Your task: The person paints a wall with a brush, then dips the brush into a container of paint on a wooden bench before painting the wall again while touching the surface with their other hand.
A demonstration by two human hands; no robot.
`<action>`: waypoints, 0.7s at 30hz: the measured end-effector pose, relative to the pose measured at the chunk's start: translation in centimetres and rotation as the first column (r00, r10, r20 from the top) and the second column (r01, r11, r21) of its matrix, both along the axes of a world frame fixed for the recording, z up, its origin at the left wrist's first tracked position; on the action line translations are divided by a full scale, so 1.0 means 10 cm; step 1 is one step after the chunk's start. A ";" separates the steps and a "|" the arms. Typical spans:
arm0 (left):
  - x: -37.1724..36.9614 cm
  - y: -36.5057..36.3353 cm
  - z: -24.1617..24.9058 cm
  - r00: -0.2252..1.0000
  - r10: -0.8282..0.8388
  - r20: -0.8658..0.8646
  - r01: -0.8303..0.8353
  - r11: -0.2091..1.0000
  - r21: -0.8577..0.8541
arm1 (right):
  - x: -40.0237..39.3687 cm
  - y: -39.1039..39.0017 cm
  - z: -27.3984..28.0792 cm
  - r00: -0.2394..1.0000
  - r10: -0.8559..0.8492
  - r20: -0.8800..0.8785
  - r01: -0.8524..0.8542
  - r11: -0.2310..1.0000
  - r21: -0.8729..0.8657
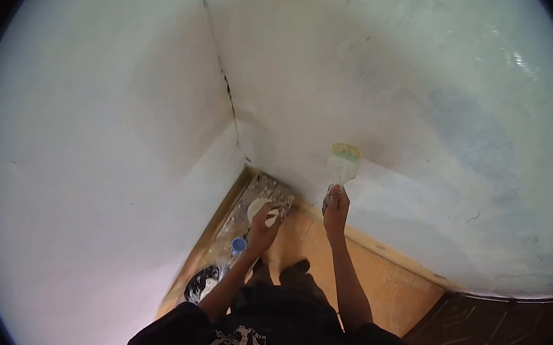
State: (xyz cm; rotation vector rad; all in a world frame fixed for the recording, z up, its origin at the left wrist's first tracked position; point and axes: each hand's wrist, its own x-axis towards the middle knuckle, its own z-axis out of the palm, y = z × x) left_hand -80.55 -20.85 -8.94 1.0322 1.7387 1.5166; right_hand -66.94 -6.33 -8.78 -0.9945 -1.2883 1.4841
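My right hand (337,210) is closed around the handle of a wide paintbrush (344,164). The brush points upward in front of the right-hand wall, and its yellowish-green bristles are at the top. My left hand (270,221) is lower and to the left, with its fingers curved and apart. Just beyond it, partly hidden by the fingers, is a round whitish container (256,209). Whether the left fingers touch that container cannot be made out.
Two pale walls meet in a corner with a dark crack (228,94). A paint-spattered board (227,229) lies along the left wall, bearing a small blue cup (239,244) and a black plastic bag (199,283). Orange floor tiles (359,267) adjoin a dark patterned surface (484,325).
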 end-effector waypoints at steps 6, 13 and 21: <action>-0.35 -0.08 -0.77 0.997 0.070 -0.025 -0.072 0.993 -0.097 | -0.03 -0.55 -0.53 0.995 0.083 0.056 -0.071 0.980 -0.186; -0.83 -0.12 -1.96 0.989 0.098 0.108 -0.075 0.977 -0.198 | -0.08 -0.80 -1.13 0.990 0.114 0.084 -0.083 0.949 -0.304; -1.03 -0.16 -3.14 0.957 0.260 -0.132 -0.284 0.931 -0.227 | -0.23 -0.74 -2.04 0.880 0.266 0.393 -0.182 0.954 -0.239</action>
